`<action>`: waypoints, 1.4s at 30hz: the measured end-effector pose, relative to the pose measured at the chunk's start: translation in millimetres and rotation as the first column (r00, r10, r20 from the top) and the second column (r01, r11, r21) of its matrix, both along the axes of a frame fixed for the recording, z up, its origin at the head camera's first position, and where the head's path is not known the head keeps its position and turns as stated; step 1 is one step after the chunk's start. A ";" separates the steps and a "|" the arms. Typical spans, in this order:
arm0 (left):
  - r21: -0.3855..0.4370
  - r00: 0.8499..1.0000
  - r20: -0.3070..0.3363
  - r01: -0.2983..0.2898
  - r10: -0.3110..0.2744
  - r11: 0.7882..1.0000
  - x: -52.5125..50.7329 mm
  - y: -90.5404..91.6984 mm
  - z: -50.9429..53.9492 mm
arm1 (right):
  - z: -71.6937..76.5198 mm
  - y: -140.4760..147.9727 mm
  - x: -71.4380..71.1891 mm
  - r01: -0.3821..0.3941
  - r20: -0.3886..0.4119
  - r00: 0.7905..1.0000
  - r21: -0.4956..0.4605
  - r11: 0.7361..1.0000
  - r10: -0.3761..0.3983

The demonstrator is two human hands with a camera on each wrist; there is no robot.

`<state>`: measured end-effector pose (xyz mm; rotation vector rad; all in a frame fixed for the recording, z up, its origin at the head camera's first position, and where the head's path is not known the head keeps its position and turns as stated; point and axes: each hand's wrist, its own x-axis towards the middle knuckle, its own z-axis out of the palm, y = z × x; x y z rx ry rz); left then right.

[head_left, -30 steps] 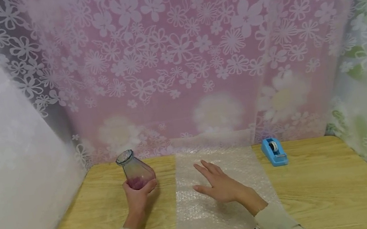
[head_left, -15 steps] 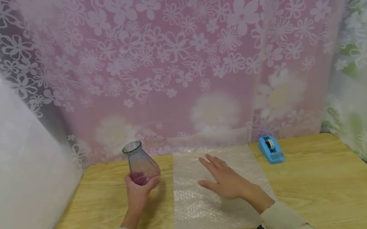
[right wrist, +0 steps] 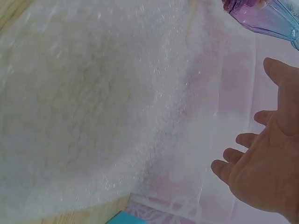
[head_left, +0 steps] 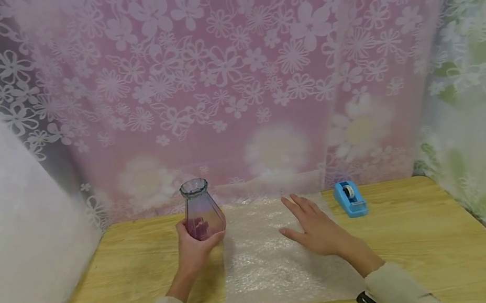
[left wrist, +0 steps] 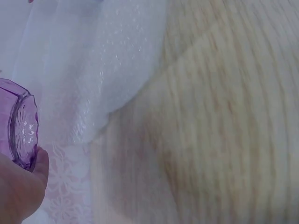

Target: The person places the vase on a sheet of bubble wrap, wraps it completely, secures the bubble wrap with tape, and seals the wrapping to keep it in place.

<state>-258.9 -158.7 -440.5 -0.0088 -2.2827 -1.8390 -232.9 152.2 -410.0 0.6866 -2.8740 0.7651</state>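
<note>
A faceted glass vase (head_left: 204,211), purple at the base and bluish toward its flared rim, is gripped low down by my left hand (head_left: 194,249). It is held nearly upright above the table, beside the left edge of the bubble wrap sheet (head_left: 262,275). In the left wrist view, the vase's purple base (left wrist: 25,128) shows with the fingers around it. My right hand (head_left: 317,230) hovers over the right part of the bubble wrap, fingers spread and holding nothing. The right wrist view shows that same hand (right wrist: 261,168) apart from the vase (right wrist: 266,18).
A blue tape dispenser (head_left: 351,199) stands at the back right of the wooden table (head_left: 430,249), just beyond the bubble wrap's edge. Behind the table hangs a pink flowered curtain (head_left: 222,80), with pale sheets on both sides. The wrap's far end rises against the curtain.
My left hand has carried the vase rightward and up, turning it from tilted to nearly upright. My right hand has shifted right over the bubble wrap. The head view has swung slightly right.
</note>
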 end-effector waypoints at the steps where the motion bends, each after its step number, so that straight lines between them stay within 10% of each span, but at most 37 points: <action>1: -0.007 1.000 0.002 0.007 -0.007 1.000 -0.1 1.8 0.7 | 1.1 2.1 0.1 0.004 -0.006 1.000 0.001 1.000 -0.004; 15: -0.163 0.995 0.061 0.090 -0.081 0.983 -3.1 34.8 15.8 | 17.0 21.0 1.5 0.034 -0.112 0.993 0.006 0.999 -0.033; 23: -0.371 0.997 0.030 0.082 -0.076 0.925 -3.3 54.0 27.4 | 24.5 21.5 4.6 0.036 -0.197 0.980 0.045 0.998 -0.027; 42: -0.815 0.971 -0.062 0.085 -0.232 0.574 7.4 87.1 30.9 | 39.1 -3.5 20.4 0.031 -0.379 0.923 0.259 0.965 0.072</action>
